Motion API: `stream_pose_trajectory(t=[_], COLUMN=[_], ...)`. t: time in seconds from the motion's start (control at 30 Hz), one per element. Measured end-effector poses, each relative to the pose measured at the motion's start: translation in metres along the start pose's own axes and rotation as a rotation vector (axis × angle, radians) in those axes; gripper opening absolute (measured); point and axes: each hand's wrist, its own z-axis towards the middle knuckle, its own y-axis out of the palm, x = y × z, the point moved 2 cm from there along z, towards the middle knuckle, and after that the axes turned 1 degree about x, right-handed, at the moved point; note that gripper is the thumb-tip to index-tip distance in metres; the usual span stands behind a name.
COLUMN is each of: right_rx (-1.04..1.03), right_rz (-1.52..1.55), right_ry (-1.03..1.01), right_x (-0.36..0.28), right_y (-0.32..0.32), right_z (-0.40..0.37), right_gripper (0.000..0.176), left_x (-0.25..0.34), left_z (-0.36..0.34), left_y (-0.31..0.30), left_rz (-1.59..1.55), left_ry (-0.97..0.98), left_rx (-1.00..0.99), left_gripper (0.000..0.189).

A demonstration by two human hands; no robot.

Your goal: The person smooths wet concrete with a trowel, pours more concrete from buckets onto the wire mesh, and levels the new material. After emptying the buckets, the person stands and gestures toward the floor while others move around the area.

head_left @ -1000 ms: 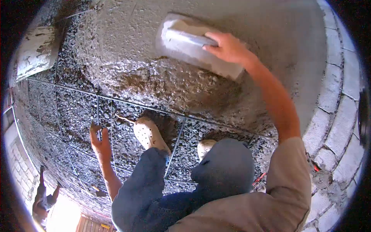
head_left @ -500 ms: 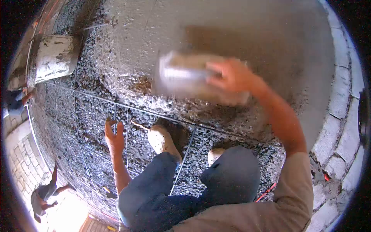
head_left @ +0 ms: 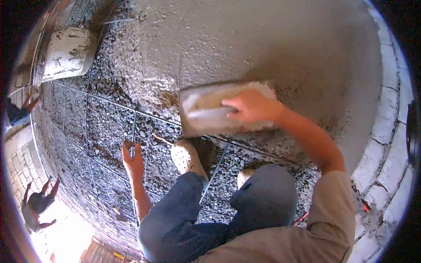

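My right hand [head_left: 256, 106] is closed around the handle of a wide rectangular hand float [head_left: 206, 120]. The float's flat plate rests at the near edge of the wet concrete [head_left: 219, 48], its far left corner beside a rough, stony patch. My left hand [head_left: 133, 161] hangs over the gravel [head_left: 107, 136] with thumb and fingers apart and nothing visible between them. Just to its right is my pale clog [head_left: 186, 157], standing among the steel rods [head_left: 215, 171].
A large bucket-like container [head_left: 68, 52] lies at the upper left, smeared with cement. Stone blocks [head_left: 375, 162] border the slab on the right. Two other people are at the left: one [head_left: 19, 109] near the container, another [head_left: 37, 206] lower down.
The float in my right hand has moved down towards my feet and is less blurred. My left hand stays nearly where it was. The person at lower left has shifted.
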Motion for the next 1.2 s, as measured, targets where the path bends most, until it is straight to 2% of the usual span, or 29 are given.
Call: stream_pose_trajectory(t=[0.03, 0.07, 0.13, 0.17, 0.2, 0.27, 0.3, 0.4, 0.47, 0.6, 0.63, 0.67, 0.77, 0.83, 0.87, 0.93, 0.97, 1.07, 1.1, 1.13, 1.2], right_rx=[-0.133, -0.13, -0.079, -0.043, -0.005, 0.273, 0.3, 0.611, 0.881, 1.308, 1.316, 1.322, 1.378, 1.408, 1.413, 1.588, 1.601, 1.606, 1.598, 1.589, 1.601], right_rz=[0.019, 0.076, 0.125, 0.132, 0.118, 0.284, 0.279, 1.162, 1.104, 0.451, 0.451, 0.462, 0.472, 0.517, 0.519, 0.45, 0.448, 0.309, 0.312, 0.312, 0.358], right_ry=[0.002, -0.038, -0.022, -0.005, 0.064, 0.088, 0.099, 0.182, 0.162, 0.548, 0.573, 0.684, 0.919, 1.104, 1.13, 1.189, 1.203, 1.325, 1.411, 1.498, 1.56], right_x=[-0.006, -0.01, -0.012, -0.01, -0.003, 0.005, 0.008, 0.03, 0.05, 0.108, 0.113, 0.116, 0.131, 0.123, 0.12, 0.118, 0.114, 0.103, 0.098, 0.095, 0.087], right_y=[0.005, 0.008, -0.002, -0.009, -0.018, -0.036, -0.045, -0.079, -0.081, -0.069, -0.069, -0.07, -0.064, -0.056, -0.048, -0.033, -0.024, -0.003, 0.003, 0.008, 0.019], right_z=[-0.007, -0.014, -0.04, -0.052, -0.068, -0.086, -0.089, -0.104, -0.084, -0.029, -0.032, -0.037, -0.071, -0.113, -0.134, -0.173, -0.193, -0.246, -0.262, -0.277, -0.302], right_gripper=[0.043, 0.042, 0.041, 0.041, 0.041, 0.045, 0.045, 0.053, 0.052, 0.054, 0.054, 0.055, 0.057, 0.058, 0.058, 0.057, 0.057, 0.057, 0.057, 0.058, 0.059], left_x=[0.004, 0.012, 0.055, -0.022, -0.014, -0.011, -0.007, -0.002, 0.022, 0.029, 0.036, 0.044, 0.05, 0.051, 0.05, 0.043, 0.037, 0.113, 0.139, 0.139, 0.142], left_z=[0.0, 0.003, 0.006, 0.017, 0.023, 0.029, 0.034, 0.052, 0.061, 0.074, 0.072, 0.069, 0.068, 0.074, 0.079, 0.099, 0.113, 0.112, 0.104, 0.109, 0.118], left_y=[-0.004, -0.004, -0.009, 0.005, 0.002, 0.003, -0.001, -0.003, 0.004, 0.008, 0.008, 0.006, 0.006, 0.003, 0.004, 0.008, 0.011, 0.006, 0.005, 0.009, 0.017], left_rz=[-0.027, -0.065, -0.057, -0.023, 0.093, -0.058, -0.04, -0.002, -0.023, 0.059, 0.073, 0.088, 0.118, 0.124, 0.13, 0.155, 0.138, 0.197, 0.114, 0.107, 0.234], left_ry=[-0.056, -0.094, -0.315, -0.07, -0.07, -0.036, -0.038, -0.021, 0.061, 0.078, 0.126, 0.175, 0.166, 0.144, 0.156, 0.211, 0.198, 0.266, 0.27, 0.28, 0.418], left_rx=[-0.016, -0.05, -0.118, -0.078, -0.087, -0.05, -0.076, -0.113, -0.048, -0.136, -0.125, -0.11, -0.146, -0.237, -0.258, -0.234, -0.225, -0.276, -0.274, -0.278, -0.093], left_gripper=[0.04, 0.038, 0.044, 0.051, 0.05, 0.044, 0.044, 0.043, 0.041, 0.048, 0.049, 0.05, 0.05, 0.051, 0.051, 0.051, 0.051, 0.054, 0.059, 0.059, 0.06])
